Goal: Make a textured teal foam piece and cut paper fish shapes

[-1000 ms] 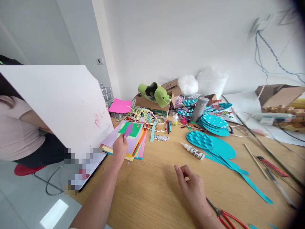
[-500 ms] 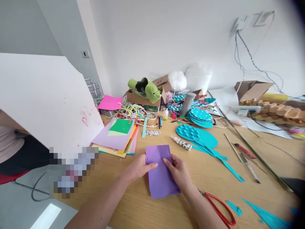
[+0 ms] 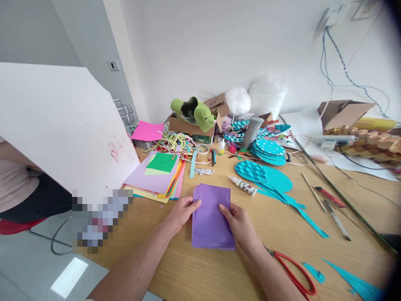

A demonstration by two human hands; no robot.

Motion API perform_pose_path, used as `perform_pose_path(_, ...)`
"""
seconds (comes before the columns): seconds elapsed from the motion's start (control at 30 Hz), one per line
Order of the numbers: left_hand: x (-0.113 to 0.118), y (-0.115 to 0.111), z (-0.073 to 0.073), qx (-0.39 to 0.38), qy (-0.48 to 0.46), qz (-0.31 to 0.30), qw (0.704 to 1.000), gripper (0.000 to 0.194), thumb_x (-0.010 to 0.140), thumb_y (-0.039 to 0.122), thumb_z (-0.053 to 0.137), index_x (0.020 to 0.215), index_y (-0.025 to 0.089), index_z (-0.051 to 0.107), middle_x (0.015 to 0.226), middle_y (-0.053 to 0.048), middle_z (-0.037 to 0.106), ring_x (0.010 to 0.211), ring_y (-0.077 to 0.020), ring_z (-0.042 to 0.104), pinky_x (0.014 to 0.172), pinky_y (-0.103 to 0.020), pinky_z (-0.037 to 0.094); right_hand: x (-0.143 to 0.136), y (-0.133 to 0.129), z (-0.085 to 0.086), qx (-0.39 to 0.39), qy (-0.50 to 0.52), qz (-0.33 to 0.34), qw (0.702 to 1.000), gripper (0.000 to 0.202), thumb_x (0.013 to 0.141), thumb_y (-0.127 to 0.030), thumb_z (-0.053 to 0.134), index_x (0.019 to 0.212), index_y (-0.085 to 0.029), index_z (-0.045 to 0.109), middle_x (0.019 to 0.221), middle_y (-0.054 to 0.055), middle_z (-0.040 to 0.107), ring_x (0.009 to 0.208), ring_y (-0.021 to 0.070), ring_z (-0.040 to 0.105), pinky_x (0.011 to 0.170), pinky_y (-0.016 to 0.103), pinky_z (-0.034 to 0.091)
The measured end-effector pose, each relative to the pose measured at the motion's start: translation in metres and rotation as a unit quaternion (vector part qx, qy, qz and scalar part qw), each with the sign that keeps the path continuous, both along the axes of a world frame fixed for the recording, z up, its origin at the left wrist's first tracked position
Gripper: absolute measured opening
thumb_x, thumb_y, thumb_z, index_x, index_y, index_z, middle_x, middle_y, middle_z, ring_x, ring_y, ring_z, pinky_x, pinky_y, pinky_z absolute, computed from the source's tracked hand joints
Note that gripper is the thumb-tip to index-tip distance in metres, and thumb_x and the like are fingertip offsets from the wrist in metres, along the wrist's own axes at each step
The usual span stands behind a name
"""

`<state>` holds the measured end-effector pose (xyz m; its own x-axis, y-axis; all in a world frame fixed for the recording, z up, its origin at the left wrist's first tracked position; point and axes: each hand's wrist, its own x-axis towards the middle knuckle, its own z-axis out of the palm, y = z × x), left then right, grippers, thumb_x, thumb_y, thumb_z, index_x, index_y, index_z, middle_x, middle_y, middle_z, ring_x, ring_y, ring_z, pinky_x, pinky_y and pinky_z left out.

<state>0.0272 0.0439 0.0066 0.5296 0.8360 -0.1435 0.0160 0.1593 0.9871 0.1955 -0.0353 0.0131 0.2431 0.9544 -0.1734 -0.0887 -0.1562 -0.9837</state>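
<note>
Between my hands is a small stack of purple paper sheets (image 3: 211, 221), its edges slightly out of line at the left. My left hand (image 3: 183, 213) pinches the left edge, thumb on top. On the right edge my right hand (image 3: 239, 219) grips the same sheets, thumb on the upper face and fingers behind. Red-handled scissors (image 3: 296, 271) lie beside my right forearm, their blades partly hidden by it. A white glue bottle (image 3: 242, 186) rests on its side just beyond the paper.
Colored paper sheets (image 3: 150, 177) are piled at the left. Blue cut-paper ovals (image 3: 278, 177), a paintbrush (image 3: 336, 219) and a long stick (image 3: 338, 188) lie rightward. A grey flask (image 3: 252, 133) stands behind. A white board (image 3: 62, 121) leans at the left near a seated person.
The purple sheets have turned slightly and now lie straighter, with layers showing at the left edge. Both hands still grip them. The view has shifted a little.
</note>
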Motion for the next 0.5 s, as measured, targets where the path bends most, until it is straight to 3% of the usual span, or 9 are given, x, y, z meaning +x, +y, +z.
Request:
perform_pose_path(0.2,-0.003,0.004,-0.004,0.060,0.037,0.041,0.997,0.053,0.070,0.068,0.059,0.058,0.020,0.037,0.057,0.006,0.035,0.056,-0.0106,0.035,0.056,-0.024,0.031,0.004,0.002,-0.004,0.006,-0.086,-0.065,0.994,0.053,0.068,-0.070,0.059,0.054,-0.019,0.048,0.047,-0.004,0.046,0.045,0.0106,0.038,0.045,0.024,0.027)
perform_pose_path(0.4,-0.009,0.016,-0.008,0.150,0.145,0.112,0.972,0.048,0.080,0.062,0.045,0.061,0.023,0.025,0.059,0.007,0.022,0.056,-0.0108,0.025,0.054,-0.025,0.022,0.022,0.004,-0.011,0.009,-0.119,-0.145,0.982,0.049,0.074,-0.066,0.053,0.067,-0.018,0.057,0.055,0.000,0.056,0.052,0.0144,0.047,0.048,0.025,0.034)
perform_pose_path(0.5,-0.022,0.029,-0.002,0.193,0.221,0.129,0.947,0.039,0.087,0.050,0.037,0.062,0.023,0.025,0.059,0.006,0.024,0.056,-0.0121,0.027,0.055,-0.025,0.021,0.033,0.005,-0.009,-0.012,-0.188,-0.131,0.973,0.047,0.079,-0.064,0.046,0.068,-0.019,0.056,0.053,0.000,0.055,0.051,0.0152,0.048,0.047,0.025,0.033)
